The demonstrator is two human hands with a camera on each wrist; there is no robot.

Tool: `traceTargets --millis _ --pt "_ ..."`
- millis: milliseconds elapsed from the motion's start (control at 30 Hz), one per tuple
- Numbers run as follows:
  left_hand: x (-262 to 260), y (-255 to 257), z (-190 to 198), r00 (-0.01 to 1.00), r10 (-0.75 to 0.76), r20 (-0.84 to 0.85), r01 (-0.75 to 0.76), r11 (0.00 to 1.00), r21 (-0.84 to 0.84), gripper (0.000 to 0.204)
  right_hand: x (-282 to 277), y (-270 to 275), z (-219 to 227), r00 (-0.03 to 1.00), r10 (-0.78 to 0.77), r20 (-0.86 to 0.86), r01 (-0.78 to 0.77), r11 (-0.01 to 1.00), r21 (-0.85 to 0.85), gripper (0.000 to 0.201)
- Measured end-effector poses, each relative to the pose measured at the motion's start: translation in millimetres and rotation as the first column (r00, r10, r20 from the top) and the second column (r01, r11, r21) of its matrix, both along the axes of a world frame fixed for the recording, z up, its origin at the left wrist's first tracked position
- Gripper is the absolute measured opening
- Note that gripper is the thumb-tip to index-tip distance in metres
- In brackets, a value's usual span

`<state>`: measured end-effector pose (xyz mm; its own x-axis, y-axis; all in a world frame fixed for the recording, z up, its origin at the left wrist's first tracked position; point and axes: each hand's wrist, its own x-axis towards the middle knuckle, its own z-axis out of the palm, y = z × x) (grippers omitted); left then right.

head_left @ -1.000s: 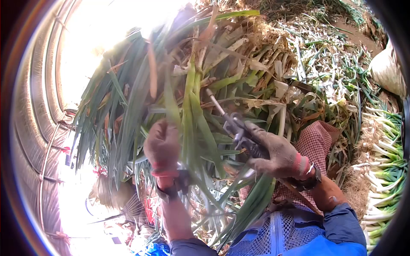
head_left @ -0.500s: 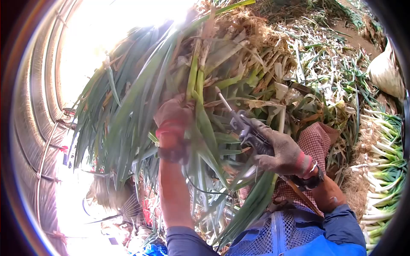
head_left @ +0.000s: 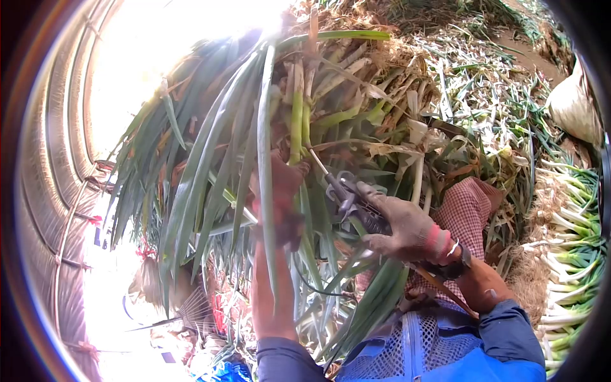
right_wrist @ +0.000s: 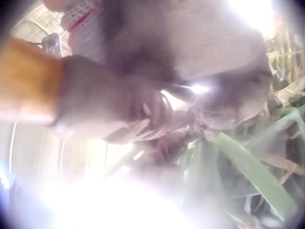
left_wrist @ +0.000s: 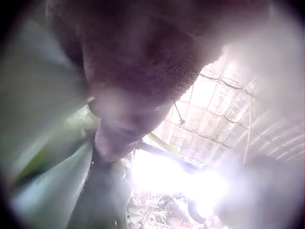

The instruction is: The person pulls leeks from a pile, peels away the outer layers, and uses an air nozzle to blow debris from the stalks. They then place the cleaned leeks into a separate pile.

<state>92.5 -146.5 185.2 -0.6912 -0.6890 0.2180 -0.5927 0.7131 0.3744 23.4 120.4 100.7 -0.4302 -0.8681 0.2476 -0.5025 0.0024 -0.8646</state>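
In the head view the gloved right hand grips a dark spray-gun-like tool, whose thin metal nozzle points up and left at the leek stalks. The gloved left hand, blurred and partly behind a long leaf, holds green leek stalks just left of the nozzle tip. In the left wrist view the left glove is close beside broad green leaves. The right wrist view has the right glove around the tool, with a brown hose at its end.
A large heap of leeks lies ahead and left. Cleaned white-stemmed leeks are lined up at the right, near a pale sack. Leaf scraps cover the ground beyond. A ribbed plastic wall stands left.
The left hand has moved up onto the stalks, then a little right and down along them. Long leaves swing beside it. The nozzle tip now sits lower and further left, against the stalks.
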Motion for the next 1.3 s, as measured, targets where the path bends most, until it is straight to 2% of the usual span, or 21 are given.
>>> traceTargets --millis 67,167,233,300,367,467,533,600,667,700,733,800,867,967,1033,1067,1100,1133,1200,1233,1300 --pt "4 2 0 0.996 0.083 0.022 -0.082 0.995 -0.05 0.056 1 -1 -3 0.998 -0.01 -0.069 0.004 0.997 -0.083 0.1" --pt "4 -10 -16 0.988 0.135 0.077 -0.12 0.977 -0.176 0.055 -7 -9 5 0.999 0.001 -0.046 0.001 0.999 0.054 0.098" --pt "5 -13 -22 0.993 0.111 0.043 -0.105 0.985 -0.136 0.054 -30 -32 11 0.999 -0.045 -0.002 0.045 0.998 0.039 0.097" --pt "7 -7 -16 0.996 0.093 0.006 -0.092 0.991 -0.099 0.053 -53 -53 18 0.987 -0.129 -0.092 0.133 0.991 0.034 0.096" --pt "8 6 -4 0.985 0.153 0.079 -0.153 0.988 -0.012 0.048 -75 -75 29 0.98 -0.156 -0.125 0.162 0.986 0.036 0.095" --pt "10 -1 -12 0.989 0.106 0.099 -0.099 0.993 -0.07 0.049 -101 -101 59 0.975 -0.184 -0.124 0.198 0.973 0.114 0.093" --pt "9 -4 -17 0.99 0.092 0.109 -0.079 0.99 -0.117 0.051 -112 -112 87 0.981 -0.188 -0.051 0.194 0.947 0.257 0.089" --pt "11 -4 -18 0.989 0.082 0.122 -0.061 0.984 -0.165 0.053 -127 -128 85 0.968 -0.234 -0.09 0.249 0.944 0.217 0.089" --pt "13 -3 -18 0.989 0.059 0.139 -0.038 0.988 -0.148 0.054 -142 -151 72 0.892 -0.368 -0.263 0.372 0.928 -0.039 0.089" --pt "13 -2 -17 0.988 0.06 0.14 -0.039 0.988 -0.147 0.054 -146 -153 68 0.889 -0.363 -0.278 0.357 0.931 -0.075 0.089" --pt "13 0 -18 0.99 0.047 0.13 -0.027 0.987 -0.157 0.053 -150 -150 61 0.89 -0.362 -0.276 0.357 0.932 -0.072 0.089" --pt "12 1 -18 0.992 0.035 0.118 -0.015 0.986 -0.168 0.051 -143 -129 67 0.982 -0.144 -0.123 0.153 0.986 0.064 0.09" --pt "10 1 -24 0.998 0.065 0.01 -0.063 0.993 -0.095 0.049 -132 -110 55 0.972 -0.152 -0.179 0.17 0.981 0.091 0.09" --pt "4 11 -18 0.995 0.103 -0.009 -0.103 0.986 -0.133 0.046 -111 -75 31 0.99 -0.05 -0.132 0.071 0.984 0.164 0.092" --pt "4 24 -10 0.995 0.099 -0.009 -0.099 0.98 -0.175 0.045 -93 -50 8 0.989 -0.047 -0.137 0.048 0.999 0.001 0.095" --pt "6 31 -3 0.995 0.1 -0.011 -0.1 0.971 -0.219 0.044 -85 -37 3 0.99 -0.044 -0.132 0.045 0.999 0.005 0.095" --pt "6 41 9 0.989 0.15 0.011 -0.149 0.986 -0.07 0.042 -77 -23 1 0.998 0.033 -0.05 -0.032 0.999 0.027 0.09" --pt "9 42 5 0.987 0.158 0.016 -0.156 0.985 -0.068 0.042 -68 -13 -11 0.998 0.058 -0.038 -0.059 0.998 -0.016 0.089" --pt "15 38 -9 0.99 0.131 -0.046 -0.137 0.977 -0.162 0.045 -50 6 -26 0.993 0.113 -0.017 -0.114 0.988 -0.102 0.086" --pt "15 32 -17 0.99 0.135 -0.041 -0.14 0.977 -0.162 0.045 -40 23 -24 0.974 0.184 0.13 -0.179 0.983 -0.048 0.089" --pt "16 19 -32 0.992 0.078 -0.098 -0.106 0.939 -0.326 0.046 -22 32 -30 0.975 0.214 0.063 -0.205 0.97 -0.131 0.098"
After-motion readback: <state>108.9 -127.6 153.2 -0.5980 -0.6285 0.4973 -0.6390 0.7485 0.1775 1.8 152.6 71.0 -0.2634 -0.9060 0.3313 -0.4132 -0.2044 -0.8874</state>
